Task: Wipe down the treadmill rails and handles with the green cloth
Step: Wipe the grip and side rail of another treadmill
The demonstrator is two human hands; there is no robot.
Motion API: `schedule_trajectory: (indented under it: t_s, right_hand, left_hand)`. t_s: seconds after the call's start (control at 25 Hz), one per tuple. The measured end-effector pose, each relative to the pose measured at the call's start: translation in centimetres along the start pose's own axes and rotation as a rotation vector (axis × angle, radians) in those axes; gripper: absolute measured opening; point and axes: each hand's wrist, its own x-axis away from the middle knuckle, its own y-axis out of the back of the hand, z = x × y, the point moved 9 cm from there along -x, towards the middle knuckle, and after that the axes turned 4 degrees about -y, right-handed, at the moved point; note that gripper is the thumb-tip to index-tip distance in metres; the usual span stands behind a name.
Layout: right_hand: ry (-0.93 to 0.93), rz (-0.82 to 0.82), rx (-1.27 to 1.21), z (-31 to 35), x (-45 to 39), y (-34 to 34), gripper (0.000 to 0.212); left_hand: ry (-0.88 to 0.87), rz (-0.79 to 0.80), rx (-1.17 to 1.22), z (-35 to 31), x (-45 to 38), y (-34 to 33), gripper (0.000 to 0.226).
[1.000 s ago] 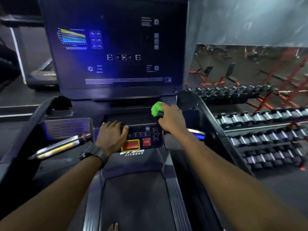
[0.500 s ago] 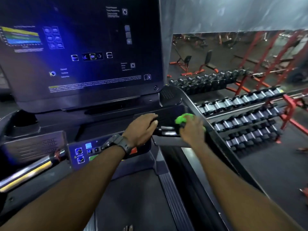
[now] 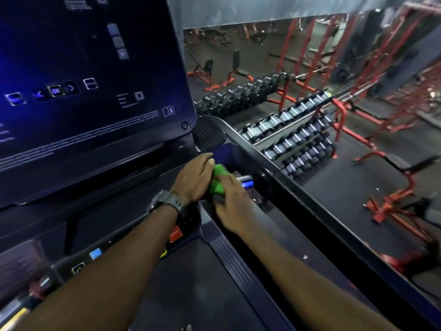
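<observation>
The green cloth [image 3: 216, 181] is bunched between my two hands on the treadmill's short right handle [image 3: 247, 182], a shiny bar lit blue. My right hand [image 3: 232, 206] grips the cloth from the near side and presses it on the bar. My left hand [image 3: 194, 179], with a dark watch on its wrist, curls over the handle's inner end beside the console, and its fingertips touch the cloth. The dark right rail [image 3: 300, 189] runs from the console towards me, just right of both hands. The part of the handle under the hands is hidden.
The big lit console screen [image 3: 83, 87] stands upright to the left, with a button panel and a red stop button [image 3: 175, 235] below it. The belt [image 3: 191, 295] lies under my forearms. Dumbbell racks [image 3: 296, 144] and red benches [image 3: 391, 206] stand beyond the right rail.
The view has swung right and moved closer. My right hand has slid the cloth inward along the handle until it meets my left hand, which stays at the inner end.
</observation>
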Motion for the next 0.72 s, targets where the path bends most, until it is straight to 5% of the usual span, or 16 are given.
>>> schedule_trajectory:
  t_s: [0.08,0.24,0.4,0.52,0.6,0.72]
  right_hand:
    - [0.111,-0.016,-0.003,-0.7,0.5,0.9,0.065]
    - [-0.497,-0.402,-0.204,-8.6,-0.1,4.5,0.060]
    - [-0.536,-0.451,-0.776,-0.1,5.5,-3.7,0.059]
    - [-0.931,-0.791,-1.231,-8.1,3.6,-4.7,0.047]
    - [-1.140,-0.767,-1.593,-11.9,0.9,-7.7,0.043]
    - [-1.013,-0.524,-2.033,-8.3,0.5,-13.9,0.058]
  left_hand:
    - [0.028,0.003,0.047,0.5,0.0,0.3,0.037]
    - [0.003,0.224,-0.072,0.0,-0.2,-1.7,0.043]
    - [-0.150,0.426,-0.281,-0.7,-0.6,-3.7,0.045]
    - [-0.170,0.334,-0.214,-0.2,-0.5,-2.8,0.038]
    - [-0.179,0.224,-0.123,-0.1,-0.5,-1.8,0.040]
    - [-0.182,0.165,0.000,0.1,-0.8,-1.3,0.048]
